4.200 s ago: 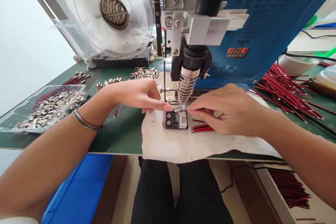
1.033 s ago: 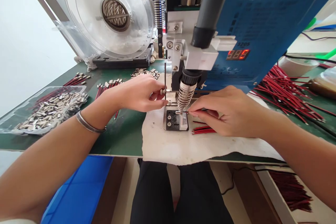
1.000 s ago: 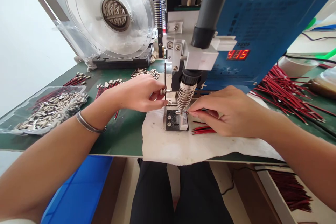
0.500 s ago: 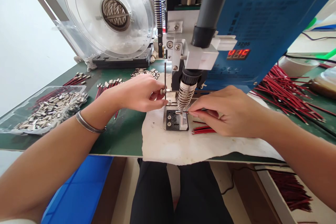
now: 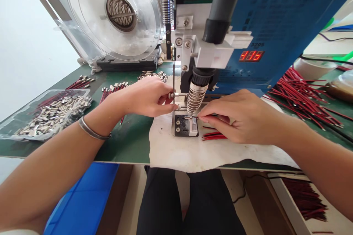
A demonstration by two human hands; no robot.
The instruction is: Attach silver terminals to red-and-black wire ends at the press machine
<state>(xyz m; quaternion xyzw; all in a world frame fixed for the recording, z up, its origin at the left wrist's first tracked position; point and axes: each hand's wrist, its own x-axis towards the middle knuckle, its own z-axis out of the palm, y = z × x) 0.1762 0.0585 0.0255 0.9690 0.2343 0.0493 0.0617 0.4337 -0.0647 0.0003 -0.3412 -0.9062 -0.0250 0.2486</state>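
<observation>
My right hand (image 5: pixel 234 117) pinches a thin dark wire (image 5: pixel 196 117) between thumb and forefinger. The wire's end meets a small metal connector (image 5: pixel 188 117) on the black fixture (image 5: pixel 182 125). Directly above is the spring-wrapped tip (image 5: pixel 194 99) of a soldering machine (image 5: pixel 212 55). My left hand (image 5: pixel 150 97) is at the fixture's left, its fingers curled beside a vertical metal bar (image 5: pixel 174 80) and its thumb reaching toward the fixture. Whatever those fingers hold is hidden. Several red and black wires (image 5: pixel 214 136) lie under my right hand.
A clear tray (image 5: pixel 52 117) of metal connectors sits at left, near finished-looking wire bundles (image 5: pixel 111 90). More connectors (image 5: pixel 151 76) are heaped behind my left hand. At right lies a pile of red wires (image 5: pixel 300 95). White cloth (image 5: pixel 176 158) covers the table's front edge.
The soldering head has shifted very slightly, and its tip stays over the connector. My left thumb has edged a little to the right; my right hand stays in place.
</observation>
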